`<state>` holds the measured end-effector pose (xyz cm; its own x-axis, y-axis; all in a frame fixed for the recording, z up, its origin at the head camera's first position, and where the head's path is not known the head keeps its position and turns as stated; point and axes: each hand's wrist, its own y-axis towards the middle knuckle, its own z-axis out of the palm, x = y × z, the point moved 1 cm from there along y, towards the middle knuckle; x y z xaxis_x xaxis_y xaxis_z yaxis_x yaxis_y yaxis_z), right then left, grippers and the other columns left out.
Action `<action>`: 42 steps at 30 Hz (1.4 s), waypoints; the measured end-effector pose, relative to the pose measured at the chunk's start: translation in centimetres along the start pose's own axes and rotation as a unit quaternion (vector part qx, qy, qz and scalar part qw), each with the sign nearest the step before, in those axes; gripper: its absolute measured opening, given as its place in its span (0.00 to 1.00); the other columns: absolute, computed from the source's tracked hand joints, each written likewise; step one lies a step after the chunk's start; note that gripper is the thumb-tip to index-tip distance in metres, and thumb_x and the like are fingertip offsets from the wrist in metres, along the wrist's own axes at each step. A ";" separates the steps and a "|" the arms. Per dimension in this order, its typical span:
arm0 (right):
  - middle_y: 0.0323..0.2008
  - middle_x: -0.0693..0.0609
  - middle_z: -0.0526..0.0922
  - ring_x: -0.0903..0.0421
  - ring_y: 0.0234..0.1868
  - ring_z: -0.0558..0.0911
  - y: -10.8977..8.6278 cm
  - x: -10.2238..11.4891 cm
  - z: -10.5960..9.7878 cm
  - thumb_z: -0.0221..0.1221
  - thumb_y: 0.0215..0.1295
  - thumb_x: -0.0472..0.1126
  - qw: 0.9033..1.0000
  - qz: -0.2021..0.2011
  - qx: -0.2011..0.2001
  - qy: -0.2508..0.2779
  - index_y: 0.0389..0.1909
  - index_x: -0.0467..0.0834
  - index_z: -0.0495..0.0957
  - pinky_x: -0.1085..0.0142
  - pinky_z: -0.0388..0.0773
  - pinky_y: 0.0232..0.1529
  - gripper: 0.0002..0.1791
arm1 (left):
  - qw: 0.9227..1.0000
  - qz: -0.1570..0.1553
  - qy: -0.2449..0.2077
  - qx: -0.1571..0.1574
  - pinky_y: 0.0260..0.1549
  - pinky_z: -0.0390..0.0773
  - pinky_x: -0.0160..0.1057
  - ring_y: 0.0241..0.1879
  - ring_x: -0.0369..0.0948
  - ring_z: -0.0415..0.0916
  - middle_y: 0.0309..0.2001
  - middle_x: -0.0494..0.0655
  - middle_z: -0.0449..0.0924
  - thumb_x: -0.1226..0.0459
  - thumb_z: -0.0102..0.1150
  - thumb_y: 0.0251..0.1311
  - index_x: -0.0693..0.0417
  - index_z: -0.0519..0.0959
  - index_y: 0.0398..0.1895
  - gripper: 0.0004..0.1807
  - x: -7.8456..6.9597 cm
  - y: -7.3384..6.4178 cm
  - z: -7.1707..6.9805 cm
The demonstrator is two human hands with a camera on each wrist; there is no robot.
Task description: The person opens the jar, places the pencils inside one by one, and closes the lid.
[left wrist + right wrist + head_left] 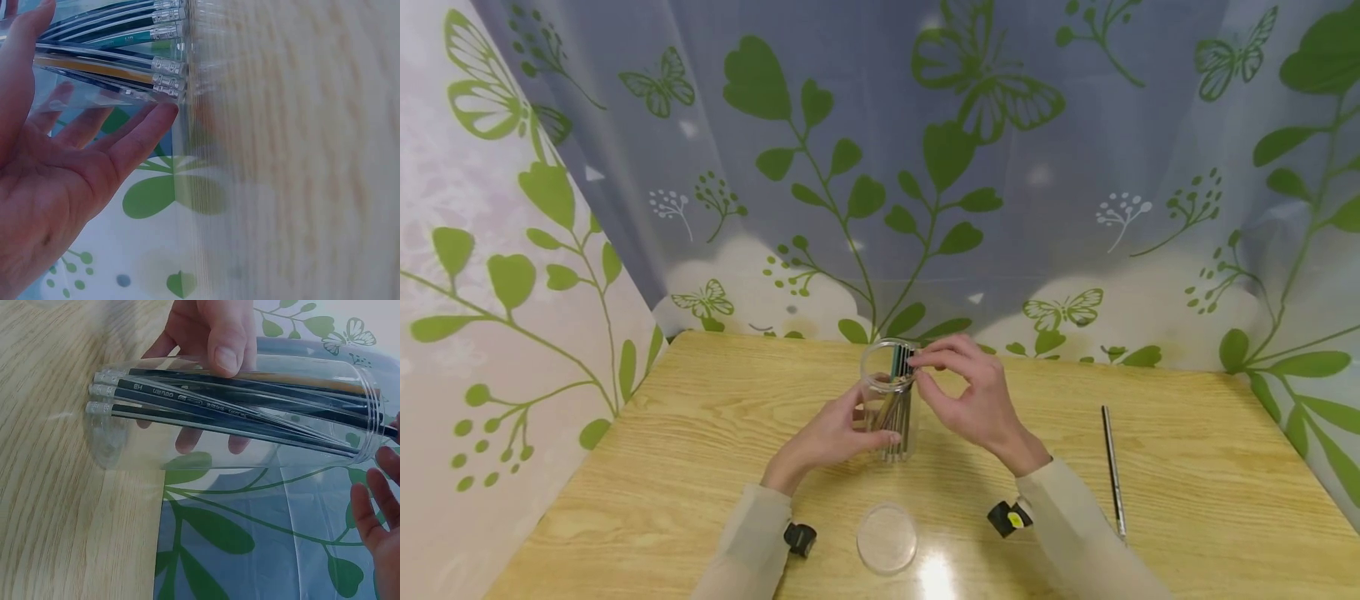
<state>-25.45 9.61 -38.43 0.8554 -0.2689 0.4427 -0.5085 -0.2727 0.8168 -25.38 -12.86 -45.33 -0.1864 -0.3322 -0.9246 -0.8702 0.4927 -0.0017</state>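
A clear plastic jar (872,363) stands upright on the table with several pencils (187,403) inside, their metal eraser ends at the bottom. My left hand (835,429) holds the jar low on its side, thumb across the front and fingers behind. In the left wrist view an orange pencil (100,67) and a teal pencil (128,39) show among darker ones. At the mouth, my right hand (973,396) pinches the top of a dark pencil (389,431) that pokes out past the rim; part of the fingertips is cut off in the right wrist view.
A round clear lid (887,539) lies in front of the jar. One dark pencil (1114,475) rests on the wooden table (700,433) to the right, beside my right sleeve. Behind the table hangs a curtain (820,208) with leaves and butterflies.
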 end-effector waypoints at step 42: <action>0.43 0.45 0.82 0.53 0.41 0.82 -0.6 -0.1 -0.8 0.64 0.58 0.29 0.998 -0.012 0.040 -0.038 0.43 0.40 0.87 0.68 0.81 0.40 0.12 | 1.000 -0.009 -0.004 -0.003 0.66 0.78 0.53 0.70 0.57 0.71 0.73 0.50 0.68 0.53 0.71 0.63 0.38 0.56 0.79 0.46 0.3 0.0 -0.1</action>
<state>-25.12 10.56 -38.65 0.8592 -0.3294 0.3915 -0.4965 -0.3519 0.7935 -25.50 -13.00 -45.57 -0.1679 -0.3347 -0.9273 -0.8763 0.4816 -0.0151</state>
